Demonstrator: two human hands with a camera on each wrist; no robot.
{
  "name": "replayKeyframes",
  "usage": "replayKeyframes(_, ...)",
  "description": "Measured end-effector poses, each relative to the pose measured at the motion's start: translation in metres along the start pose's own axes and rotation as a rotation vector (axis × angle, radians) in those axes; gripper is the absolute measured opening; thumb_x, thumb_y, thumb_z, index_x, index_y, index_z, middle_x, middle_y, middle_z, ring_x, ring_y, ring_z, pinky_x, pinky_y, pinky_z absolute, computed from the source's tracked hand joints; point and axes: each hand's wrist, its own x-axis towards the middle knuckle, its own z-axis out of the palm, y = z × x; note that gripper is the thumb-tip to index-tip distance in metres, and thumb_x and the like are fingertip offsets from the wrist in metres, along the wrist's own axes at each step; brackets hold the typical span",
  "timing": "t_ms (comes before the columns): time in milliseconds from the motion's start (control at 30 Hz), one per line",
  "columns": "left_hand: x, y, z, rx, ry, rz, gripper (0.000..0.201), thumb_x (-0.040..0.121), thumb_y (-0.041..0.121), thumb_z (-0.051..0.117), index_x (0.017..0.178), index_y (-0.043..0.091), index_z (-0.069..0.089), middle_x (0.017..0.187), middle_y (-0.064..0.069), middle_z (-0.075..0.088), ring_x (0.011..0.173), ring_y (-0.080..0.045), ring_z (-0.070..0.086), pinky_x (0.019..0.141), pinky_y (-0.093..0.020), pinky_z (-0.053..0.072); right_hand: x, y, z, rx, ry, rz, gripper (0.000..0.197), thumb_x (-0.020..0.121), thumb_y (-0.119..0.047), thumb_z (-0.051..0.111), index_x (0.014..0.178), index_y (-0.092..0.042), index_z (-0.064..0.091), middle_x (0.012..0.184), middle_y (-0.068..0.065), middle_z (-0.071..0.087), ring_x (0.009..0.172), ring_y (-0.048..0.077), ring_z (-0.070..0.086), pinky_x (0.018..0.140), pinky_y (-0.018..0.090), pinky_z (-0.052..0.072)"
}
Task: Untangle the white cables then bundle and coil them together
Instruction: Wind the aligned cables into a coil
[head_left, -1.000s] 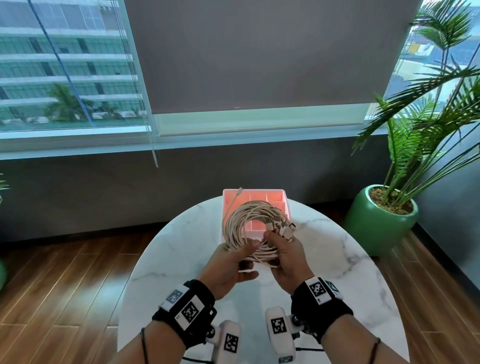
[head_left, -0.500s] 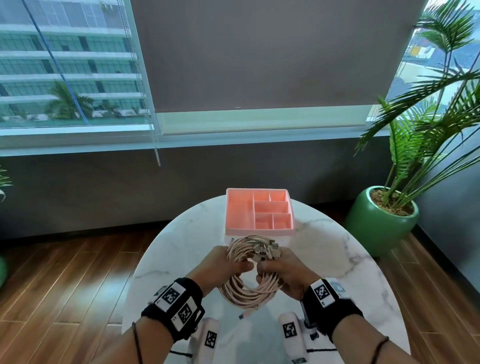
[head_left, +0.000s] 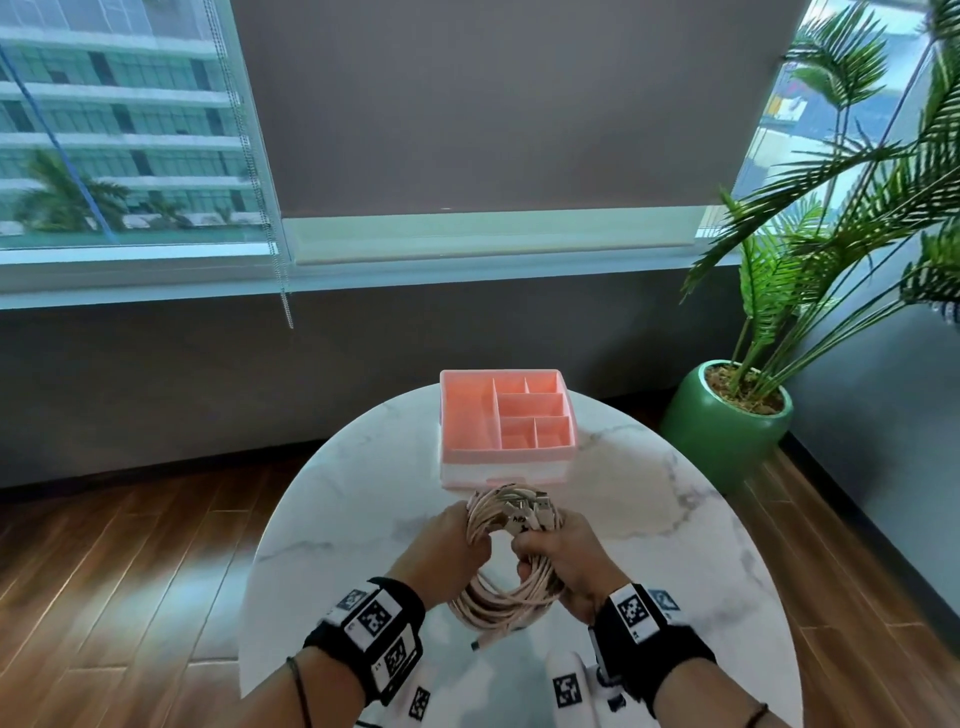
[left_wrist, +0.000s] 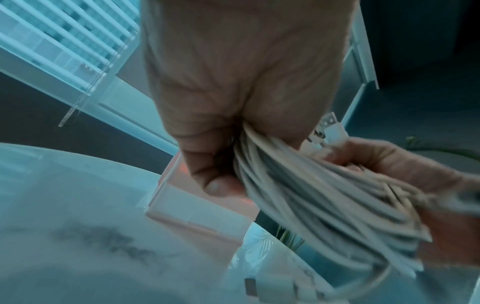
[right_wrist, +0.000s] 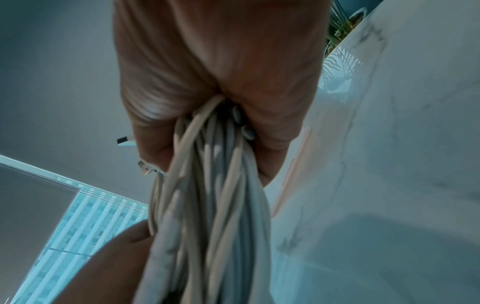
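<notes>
Both hands clench the coiled bundle of white cables (head_left: 506, 597), lower centre of frame, above the round marble bench (head_left: 363, 493): left hand (head_left: 447, 545), right hand (head_left: 566, 561). Wristband marker writing is unreadable.

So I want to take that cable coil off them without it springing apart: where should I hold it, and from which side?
Probably grip the cable coil at its far side, where the plugs cluster between the left hand and right hand. Come from above, closing round all the strands and loose ends. The near loops sag free toward the table.
</notes>
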Motion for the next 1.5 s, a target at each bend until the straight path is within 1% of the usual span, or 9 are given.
replayKeyframes(133,-0.003,0.000,0.000,-0.003,0.087,0.069,0.025,0.089,0.012,0.056,0.114,0.019,0.054,0.097,0.006,0.065,0.084,-0.013,0.060,0.066,-0.016,0.040,-0.001,-0.002,0.005,-0.049,0.024,-0.004,0.021,0.074,0.022,0.060,0.076,0.001,0.064,0.055,0.011,0.053,0.042,0.024,0.051,0.044,0.028,0.048)
replayKeyframes(267,0.006,-0.002,0.001,0.012,0.000,0.092,0.015,0.091,0.010,0.052,0.097,0.024,0.051,0.078,0.015,0.055,0.070,-0.007,0.054,0.055,-0.008,0.038,-0.001,-0.005,0.000,-0.098,-0.022,-0.009,0.020,0.076,0.020,0.063,0.075,-0.001,0.064,0.057,0.014,0.055,0.043,0.025,0.057,0.043,0.027,0.049)
replayKeyframes(467,0.024,-0.020,0.018,-0.122,-0.116,-0.037,0.010,0.092,0.018,0.053,0.099,0.022,0.048,0.085,0.005,0.057,0.072,-0.010,0.054,0.065,-0.032,0.048,0.026,0.007,-0.017,-0.337,-0.063,-0.081,0.018,0.073,0.012,0.065,0.069,-0.006,0.068,0.058,0.004,0.061,0.054,0.025,0.062,0.055,0.037,0.057)
replayKeyframes(533,0.029,-0.025,0.027,-0.280,-0.165,-0.056,0.017,0.080,0.028,0.060,0.096,0.025,0.053,0.082,0.001,0.059,0.070,-0.014,0.054,0.073,-0.051,0.051,0.037,0.011,-0.026,-0.395,-0.069,-0.101,0.006,0.065,0.002,0.067,0.071,-0.001,0.067,0.061,0.004,0.061,0.055,0.022,0.060,0.058,0.044,0.058)
replayKeyframes(633,0.043,-0.023,0.034,-0.389,-0.197,-0.064,0.052,0.079,0.056,0.070,0.106,0.013,0.061,0.087,-0.007,0.066,0.076,-0.018,0.062,0.074,-0.044,0.056,0.055,0.017,-0.045,-0.327,-0.084,-0.060,0.007,0.064,0.002,0.067,0.072,0.002,0.067,0.062,0.007,0.062,0.053,0.023,0.058,0.055,0.042,0.055)
replayKeyframes(767,0.069,-0.027,0.030,-0.801,-0.009,-0.315,0.056,0.089,0.059,0.057,0.114,0.009,0.058,0.097,-0.011,0.068,0.083,-0.026,0.067,0.073,-0.042,0.056,0.079,0.021,-0.077,-0.094,-0.049,0.077,0.019,0.078,0.023,0.055,0.078,0.004,0.062,0.054,0.010,0.057,0.041,0.024,0.055,0.041,0.025,0.047)
replayKeyframes(967,0.113,-0.073,0.044,-0.564,0.438,-0.425,0.020,0.100,0.025,0.059,0.114,0.009,0.062,0.113,-0.017,0.068,0.089,-0.023,0.067,0.070,-0.038,0.057,0.115,0.028,-0.114,0.080,-0.066,0.157,0.019,0.079,0.021,0.052,0.083,0.004,0.058,0.059,0.014,0.051,0.041,0.025,0.055,0.039,0.027,0.048)
replayKeyframes(1167,0.140,-0.099,0.056,-0.384,0.546,-0.457,0.051,0.091,0.028,0.072,0.136,0.013,0.052,0.134,-0.001,0.055,0.113,-0.023,0.061,0.096,-0.049,0.053,0.134,0.038,-0.130,0.150,-0.098,0.194,0.017,0.072,0.015,0.057,0.085,0.004,0.058,0.056,0.013,0.052,0.041,0.024,0.056,0.039,0.028,0.048)
replayKeyframes(1500,0.160,-0.094,0.071,-0.456,0.714,-0.394,0.034,0.083,0.032,0.081,0.106,0.016,0.060,0.102,0.006,0.066,0.099,-0.015,0.064,0.076,-0.022,0.050,0.145,0.076,-0.141,0.187,-0.054,0.266,0.029,0.068,0.009,0.061,0.096,0.003,0.060,0.062,0.014,0.054,0.046,0.025,0.055,0.046,0.030,0.050)
